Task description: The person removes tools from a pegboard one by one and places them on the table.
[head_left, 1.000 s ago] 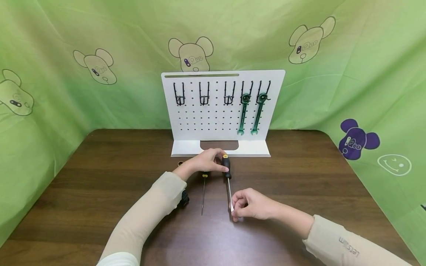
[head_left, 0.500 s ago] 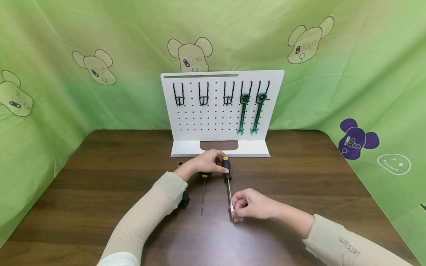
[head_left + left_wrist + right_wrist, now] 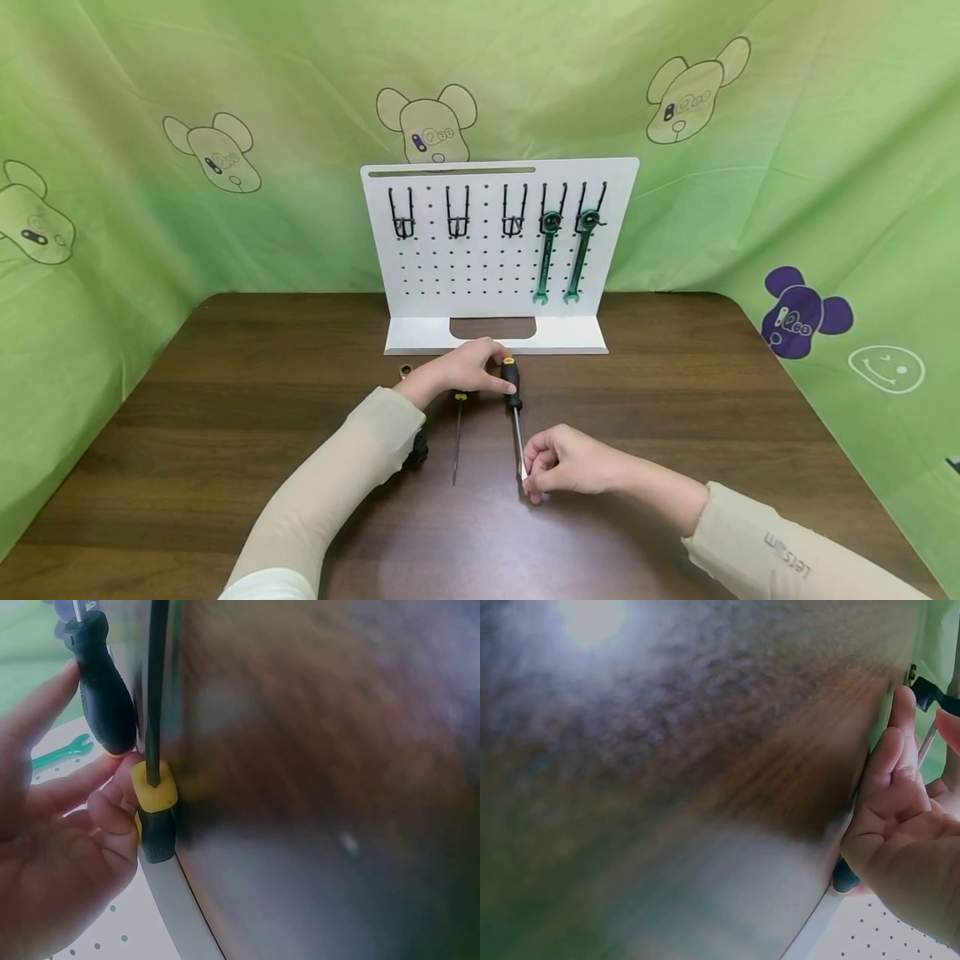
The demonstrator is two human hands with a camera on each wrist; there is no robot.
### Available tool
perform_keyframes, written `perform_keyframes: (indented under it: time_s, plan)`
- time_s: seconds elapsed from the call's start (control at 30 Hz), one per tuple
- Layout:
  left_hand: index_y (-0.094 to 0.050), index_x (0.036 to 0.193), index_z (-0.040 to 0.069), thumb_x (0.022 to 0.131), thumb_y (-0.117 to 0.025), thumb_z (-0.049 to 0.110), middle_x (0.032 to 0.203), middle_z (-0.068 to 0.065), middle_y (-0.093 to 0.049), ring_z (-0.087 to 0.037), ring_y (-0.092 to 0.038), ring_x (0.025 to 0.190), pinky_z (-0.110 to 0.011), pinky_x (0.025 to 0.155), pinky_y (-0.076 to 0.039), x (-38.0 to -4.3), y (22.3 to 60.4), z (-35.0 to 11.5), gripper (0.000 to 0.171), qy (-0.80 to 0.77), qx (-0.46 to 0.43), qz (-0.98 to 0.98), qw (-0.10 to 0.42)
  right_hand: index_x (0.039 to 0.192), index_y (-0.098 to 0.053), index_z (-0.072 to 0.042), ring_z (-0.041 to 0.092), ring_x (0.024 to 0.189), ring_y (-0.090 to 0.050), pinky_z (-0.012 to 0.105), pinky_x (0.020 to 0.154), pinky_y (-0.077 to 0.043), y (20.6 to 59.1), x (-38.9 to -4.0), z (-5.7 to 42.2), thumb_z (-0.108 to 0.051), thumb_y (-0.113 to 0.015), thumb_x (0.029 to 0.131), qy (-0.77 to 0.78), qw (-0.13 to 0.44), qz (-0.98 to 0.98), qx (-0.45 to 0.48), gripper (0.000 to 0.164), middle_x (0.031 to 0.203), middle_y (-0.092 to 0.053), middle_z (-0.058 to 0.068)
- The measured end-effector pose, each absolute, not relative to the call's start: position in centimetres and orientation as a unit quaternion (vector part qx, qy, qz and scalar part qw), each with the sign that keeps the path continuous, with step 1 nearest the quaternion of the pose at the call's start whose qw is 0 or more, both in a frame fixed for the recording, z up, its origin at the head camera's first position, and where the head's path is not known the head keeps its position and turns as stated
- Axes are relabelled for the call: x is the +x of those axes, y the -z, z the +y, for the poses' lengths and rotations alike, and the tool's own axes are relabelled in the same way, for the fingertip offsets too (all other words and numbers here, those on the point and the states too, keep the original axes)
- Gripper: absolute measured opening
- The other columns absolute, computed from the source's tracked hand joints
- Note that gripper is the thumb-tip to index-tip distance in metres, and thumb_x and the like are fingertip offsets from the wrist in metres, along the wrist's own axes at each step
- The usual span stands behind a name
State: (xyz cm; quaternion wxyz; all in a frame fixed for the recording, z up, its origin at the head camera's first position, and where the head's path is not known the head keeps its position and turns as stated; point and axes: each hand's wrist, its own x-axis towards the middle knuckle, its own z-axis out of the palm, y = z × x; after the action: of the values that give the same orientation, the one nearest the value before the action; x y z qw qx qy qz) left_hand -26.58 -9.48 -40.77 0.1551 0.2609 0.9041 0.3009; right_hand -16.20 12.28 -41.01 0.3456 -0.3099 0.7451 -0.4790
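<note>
Thumb and fingers of my left hand (image 3: 474,367) pinch the black handle of a screwdriver (image 3: 512,382), whose yellow-marked end points toward the pegboard. My right hand (image 3: 562,461) pinches the same screwdriver near its tip, which looks pale between the fingertips. Under my left hand lies a second screwdriver (image 3: 457,442), its handle mostly hidden in the head view. The left wrist view shows the yellow collar (image 3: 154,787) and dark handle of this second screwdriver beside my curled fingers, and the first screwdriver's handle (image 3: 106,701) against my thumb.
A white pegboard (image 3: 465,275) stands behind, with two green wrenches (image 3: 547,258) hung at its right and bare black hooks (image 3: 457,218) to their left. A brass-coloured ring (image 3: 406,371) and a black object (image 3: 417,450), partly covered by my left sleeve, lie on the brown table (image 3: 247,375).
My left hand and the screwdriver's handle end have shifted very slightly toward me. My right hand stays nearly still at the tip.
</note>
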Motion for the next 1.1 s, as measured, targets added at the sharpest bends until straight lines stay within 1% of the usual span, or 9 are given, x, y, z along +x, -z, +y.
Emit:
perform_keyframes:
  time_s: [0.07,0.23,0.3,0.4,0.53,0.63,0.77,0.9,1.1]
  plan:
    - [-0.064,0.119,0.003,0.086,-0.077,0.026,0.105,-0.009,-0.064,-0.020,-0.054,0.095,-0.026,0.082,-0.043,-26.5,40.8,-9.5,0.042,-0.302,0.260,0.904,0.154,0.087,-0.060,0.005,0.004,0.060,-0.059,0.015,0.051,-0.032,41.0,-16.2,12.3,0.000,-0.067,0.083,0.476,0.347,0.748,-0.306,0.010,0.069,-0.068,0.025]
    - [-0.065,0.112,0.003,0.085,-0.078,0.027,0.100,-0.009,-0.063,-0.019,-0.054,0.089,-0.024,0.076,-0.042,-26.4,40.6,-9.4,0.039,-0.299,0.263,0.905,0.148,0.085,-0.060,0.005,0.009,0.060,-0.065,0.014,0.051,-0.035,40.8,-16.2,12.4,0.000,-0.067,0.083,0.462,0.351,0.758,-0.299,0.009,0.061,-0.066,0.003]
    - [-0.064,0.113,0.003,0.085,-0.079,0.027,0.100,-0.009,-0.063,-0.019,-0.053,0.089,-0.024,0.075,-0.042,-26.3,40.6,-9.4,0.040,-0.295,0.264,0.907,0.146,0.086,-0.060,0.006,0.010,0.060,-0.065,0.014,0.051,-0.036,40.7,-16.3,12.4,0.001,-0.067,0.083,0.458,0.352,0.760,-0.297,0.009,0.060,-0.064,-0.002]
    - [-0.064,0.116,0.002,0.084,-0.080,0.027,0.102,-0.009,-0.062,-0.018,-0.053,0.089,-0.025,0.076,-0.042,-26.2,40.4,-9.2,0.044,-0.282,0.265,0.912,0.138,0.090,-0.060,0.007,0.009,0.058,-0.062,0.015,0.051,-0.036,40.6,-16.3,12.4,0.001,-0.066,0.083,0.452,0.351,0.765,-0.295,0.011,0.062,-0.066,0.005]
    - [-0.063,0.118,0.001,0.084,-0.080,0.028,0.105,-0.010,-0.061,-0.017,-0.051,0.090,-0.027,0.079,-0.043,-25.9,40.1,-9.1,0.046,-0.264,0.265,0.918,0.130,0.094,-0.059,0.009,0.005,0.058,-0.056,0.015,0.051,-0.038,40.6,-16.4,12.6,0.001,-0.066,0.084,0.453,0.343,0.769,-0.293,0.014,0.066,-0.066,0.020]
    - [-0.063,0.118,0.001,0.084,-0.080,0.028,0.106,-0.011,-0.061,-0.017,-0.051,0.090,-0.028,0.079,-0.044,-25.7,40.0,-9.1,0.046,-0.261,0.260,0.920,0.133,0.095,-0.059,0.011,0.005,0.058,-0.054,0.016,0.052,-0.041,40.8,-16.4,12.7,0.001,-0.065,0.086,0.461,0.340,0.765,-0.294,0.015,0.067,-0.065,0.024]
    - [-0.062,0.121,0.002,0.085,-0.079,0.029,0.107,-0.011,-0.061,-0.017,-0.050,0.090,-0.027,0.079,-0.043,-25.5,40.0,-9.1,0.048,-0.253,0.258,0.922,0.137,0.096,-0.058,0.013,0.006,0.058,-0.055,0.018,0.054,-0.045,40.9,-16.5,12.9,-0.001,-0.066,0.088,0.469,0.340,0.759,-0.296,0.018,0.069,-0.066,0.025]
    - [-0.063,0.121,0.003,0.086,-0.078,0.030,0.105,-0.011,-0.061,-0.017,-0.050,0.089,-0.027,0.077,-0.042,-25.4,40.0,-9.1,0.046,-0.246,0.261,0.924,0.134,0.097,-0.059,0.013,0.008,0.060,-0.058,0.020,0.055,-0.049,40.9,-16.8,13.0,-0.002,-0.065,0.089,0.471,0.337,0.760,-0.295,0.019,0.071,-0.066,0.025]
    - [-0.063,0.123,0.002,0.085,-0.079,0.029,0.104,-0.011,-0.064,-0.016,-0.050,0.089,-0.029,0.080,-0.044,-25.5,39.9,-9.1,0.050,-0.238,0.269,0.926,0.119,0.098,-0.060,0.011,0.010,0.062,-0.059,0.022,0.056,-0.049,40.7,-17.4,13.3,0.000,-0.059,0.089,0.464,0.323,0.773,-0.288,0.015,0.072,-0.067,0.020]
